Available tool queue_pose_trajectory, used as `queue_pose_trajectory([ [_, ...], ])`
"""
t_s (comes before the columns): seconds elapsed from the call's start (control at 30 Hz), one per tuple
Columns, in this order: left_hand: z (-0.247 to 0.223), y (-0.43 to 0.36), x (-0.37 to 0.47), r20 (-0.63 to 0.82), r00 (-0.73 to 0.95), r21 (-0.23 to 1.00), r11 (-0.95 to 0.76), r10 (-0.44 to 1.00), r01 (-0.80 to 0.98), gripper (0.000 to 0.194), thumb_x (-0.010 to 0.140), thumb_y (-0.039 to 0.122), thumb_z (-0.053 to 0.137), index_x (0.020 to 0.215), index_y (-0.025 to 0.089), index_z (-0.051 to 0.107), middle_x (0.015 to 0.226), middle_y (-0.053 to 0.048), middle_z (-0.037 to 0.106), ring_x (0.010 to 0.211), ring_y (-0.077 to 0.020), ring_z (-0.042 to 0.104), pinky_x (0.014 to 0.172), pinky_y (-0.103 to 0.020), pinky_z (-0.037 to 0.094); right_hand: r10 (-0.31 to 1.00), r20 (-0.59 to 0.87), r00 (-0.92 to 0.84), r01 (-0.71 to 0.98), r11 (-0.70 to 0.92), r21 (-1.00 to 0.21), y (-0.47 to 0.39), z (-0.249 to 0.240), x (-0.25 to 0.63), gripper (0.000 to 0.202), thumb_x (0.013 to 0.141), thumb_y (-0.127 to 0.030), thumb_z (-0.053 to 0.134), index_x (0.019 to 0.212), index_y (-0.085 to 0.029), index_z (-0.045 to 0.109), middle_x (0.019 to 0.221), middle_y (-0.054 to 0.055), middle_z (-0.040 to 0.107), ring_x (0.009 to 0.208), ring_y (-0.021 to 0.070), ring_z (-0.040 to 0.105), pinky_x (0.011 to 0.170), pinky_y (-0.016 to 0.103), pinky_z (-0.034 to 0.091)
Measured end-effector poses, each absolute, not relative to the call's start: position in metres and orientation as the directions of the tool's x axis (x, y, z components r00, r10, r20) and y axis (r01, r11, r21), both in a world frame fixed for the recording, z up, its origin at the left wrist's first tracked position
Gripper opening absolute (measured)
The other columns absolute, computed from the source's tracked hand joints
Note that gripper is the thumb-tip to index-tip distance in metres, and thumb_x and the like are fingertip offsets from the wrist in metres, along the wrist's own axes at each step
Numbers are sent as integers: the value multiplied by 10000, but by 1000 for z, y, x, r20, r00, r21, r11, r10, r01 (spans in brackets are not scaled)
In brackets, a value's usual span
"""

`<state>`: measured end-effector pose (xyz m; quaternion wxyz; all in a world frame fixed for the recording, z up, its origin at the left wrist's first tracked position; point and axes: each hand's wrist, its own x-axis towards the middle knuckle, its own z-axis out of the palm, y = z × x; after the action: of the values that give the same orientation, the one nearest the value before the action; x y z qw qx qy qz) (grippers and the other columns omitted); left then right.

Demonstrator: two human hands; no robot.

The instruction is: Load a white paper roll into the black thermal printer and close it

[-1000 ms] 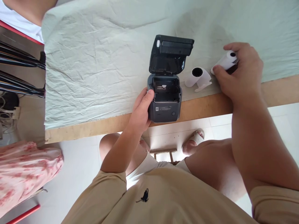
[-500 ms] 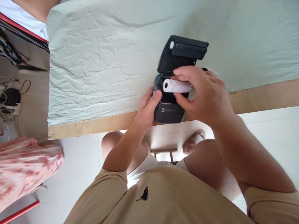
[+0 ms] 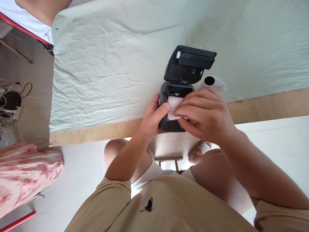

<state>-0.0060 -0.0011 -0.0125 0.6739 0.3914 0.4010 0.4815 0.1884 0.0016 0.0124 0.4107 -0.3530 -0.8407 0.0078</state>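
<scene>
A black portable thermal printer (image 3: 169,125) stands at the table's near edge with its lid (image 3: 185,69) swung up. My left hand (image 3: 152,117) is closed around the printer's left side, the thumb lying near its opening. My right hand (image 3: 205,111) pinches white printer paper (image 3: 174,102) over the front of the opening, and its fingers hide much of the paper and the printer's right side. Just beyond that hand lies a white paper roll (image 3: 218,84) with a dark core, resting on the cloth.
A pale green wrinkled cloth (image 3: 108,71) covers the table, leaving a bare wooden edge (image 3: 96,134). Part of another person (image 3: 45,11) shows at the upper left. Cables (image 3: 7,106) lie at the left, above a pink patterned fabric (image 3: 29,174).
My right hand has shifted toward me and turned over the opening. The roll it held end-on now shows as flat paper nearer the printer's front. My left hand still holds the printer.
</scene>
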Motion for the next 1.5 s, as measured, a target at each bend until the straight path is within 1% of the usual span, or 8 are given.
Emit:
queue_pose_trajectory([
  [0.1,-17,-1,-10,-137,203,948,188,969,-258,842,794,584,1005,1500,318,633,1410,-66,780,1360,-334,748,1120,-434,633,604,696,-388,556,756,-346,-3,12,187,195,1072,-286,655,878,-268,670,879,-18,832,943,233,795,821,431,530],
  [0.2,-17,-3,-11,-165,185,955,204,969,-215,1020,744,544,1042,1615,380,538,1429,-64,746,1266,-331,777,1050,-439,656,629,758,-175,549,701,-455,-1,15,192,150,1048,-263,631,904,-299,651,867,-11,789,876,231,765,808,441,563],
  [0.33,-14,-4,-10,-175,180,957,211,968,-201,1029,710,522,1057,1606,386,570,1456,-69,724,1238,-325,774,978,-402,663,749,661,-58,628,542,-559,8,20,202,278,1012,-247,643,1270,-345,680,1410,110,753,1370,362,727,1055,565,611],
  [0.4,-14,-4,-10,-176,175,956,211,969,-203,1036,692,507,1066,1600,383,585,1442,-70,727,1254,-336,769,955,-392,658,749,660,-59,615,548,-567,10,22,205,402,1011,-336,653,1413,-347,625,1499,124,707,1431,390,709,1092,603,606],
  [0.53,-17,-4,-12,-161,166,964,192,973,-187,967,730,464,1041,1587,380,601,1436,-62,726,1256,-318,762,956,-374,663,677,732,72,584,566,-581,6,21,200,121,1027,-425,638,1072,-315,662,994,50,747,887,258,752,789,467,585],
  [0.67,-15,-6,-11,-156,174,962,190,972,-197,998,744,487,1035,1611,394,547,1471,-63,727,1294,-321,763,1029,-400,670,748,659,73,475,555,-683,-2,10,190,330,959,-337,730,785,-279,455,623,-49,491,516,133,404,522,355,327],
  [0.93,-4,-3,-5,-267,169,901,308,949,-304,708,743,561,1036,1297,262,712,1242,-75,823,1259,-336,791,1035,-420,674,956,292,13,328,272,-905,0,-12,183,550,916,-418,806,735,-268,309,607,-72,337,540,104,258,483,298,244],
  [1.5,-5,-3,-7,-216,216,907,278,952,-316,615,811,553,994,1282,288,702,1140,-50,849,1102,-312,855,817,-365,688,947,319,-44,310,317,-897,4,-11,185,549,912,-369,821,709,-255,324,634,-73,309,575,103,216,511,295,247],
])
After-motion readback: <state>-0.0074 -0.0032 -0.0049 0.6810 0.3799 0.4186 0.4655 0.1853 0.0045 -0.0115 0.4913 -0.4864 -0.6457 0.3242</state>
